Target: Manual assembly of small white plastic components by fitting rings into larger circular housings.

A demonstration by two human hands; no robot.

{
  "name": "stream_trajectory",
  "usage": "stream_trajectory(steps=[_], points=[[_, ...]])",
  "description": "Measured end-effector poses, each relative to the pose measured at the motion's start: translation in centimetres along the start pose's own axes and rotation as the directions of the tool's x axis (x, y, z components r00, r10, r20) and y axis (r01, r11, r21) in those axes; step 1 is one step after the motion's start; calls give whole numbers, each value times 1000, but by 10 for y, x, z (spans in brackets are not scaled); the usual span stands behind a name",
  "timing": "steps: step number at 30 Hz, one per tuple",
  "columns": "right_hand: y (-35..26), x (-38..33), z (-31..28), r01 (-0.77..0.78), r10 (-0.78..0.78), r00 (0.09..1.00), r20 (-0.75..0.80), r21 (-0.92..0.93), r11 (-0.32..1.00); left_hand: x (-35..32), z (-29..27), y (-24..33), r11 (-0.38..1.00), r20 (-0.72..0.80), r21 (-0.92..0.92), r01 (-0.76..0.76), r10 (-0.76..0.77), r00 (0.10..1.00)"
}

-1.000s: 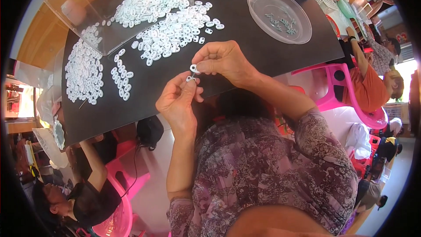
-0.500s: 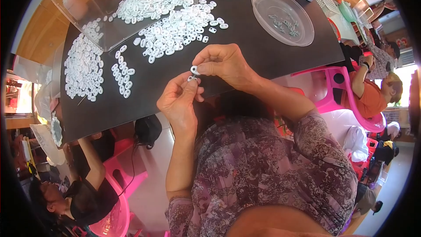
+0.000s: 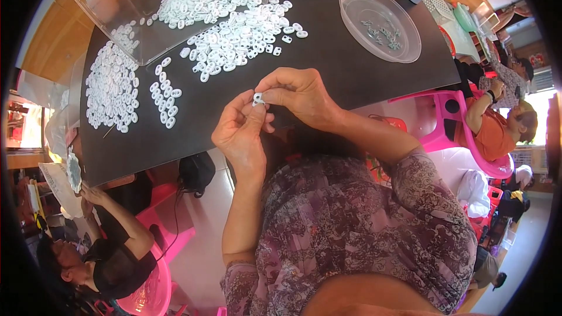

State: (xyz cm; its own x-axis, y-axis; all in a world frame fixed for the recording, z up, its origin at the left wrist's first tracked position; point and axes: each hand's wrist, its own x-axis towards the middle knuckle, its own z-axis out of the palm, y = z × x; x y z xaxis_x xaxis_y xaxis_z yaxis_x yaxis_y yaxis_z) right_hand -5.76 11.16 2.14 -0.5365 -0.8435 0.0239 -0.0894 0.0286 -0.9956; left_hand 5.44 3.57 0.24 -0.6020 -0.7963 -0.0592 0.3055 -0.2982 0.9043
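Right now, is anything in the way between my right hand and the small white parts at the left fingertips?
Nothing visible: the right hand and left hand meet at the small white parts, over the dark table.

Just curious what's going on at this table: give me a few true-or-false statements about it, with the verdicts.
1. The left hand and right hand meet at a small white piece. True.
2. The right hand hangs open and empty. False: it pinches at the small white piece.
3. The round clear tray lies to the right of the heaps of white pieces. True.
4. The round clear tray is full of white pieces. False: it holds a scatter of small greyish bits.
5. The tabletop is dark. True.
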Motion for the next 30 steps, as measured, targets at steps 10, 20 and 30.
stream_trajectory(steps=[10, 20, 30], points=[[8, -4, 2, 159, -164, 986, -11, -191, 969, -2, 2, 3, 998, -47, -58, 39, -41, 998], [5, -2, 5, 476, -534, 844, 52, -532, 700, -1, 7, 6, 980, -106, -176, 89, -109, 988], [12, -5, 4, 507, -584, 811, 28, -530, 679, -2, 1, 2, 991, -40, -97, 93, -97, 994]])
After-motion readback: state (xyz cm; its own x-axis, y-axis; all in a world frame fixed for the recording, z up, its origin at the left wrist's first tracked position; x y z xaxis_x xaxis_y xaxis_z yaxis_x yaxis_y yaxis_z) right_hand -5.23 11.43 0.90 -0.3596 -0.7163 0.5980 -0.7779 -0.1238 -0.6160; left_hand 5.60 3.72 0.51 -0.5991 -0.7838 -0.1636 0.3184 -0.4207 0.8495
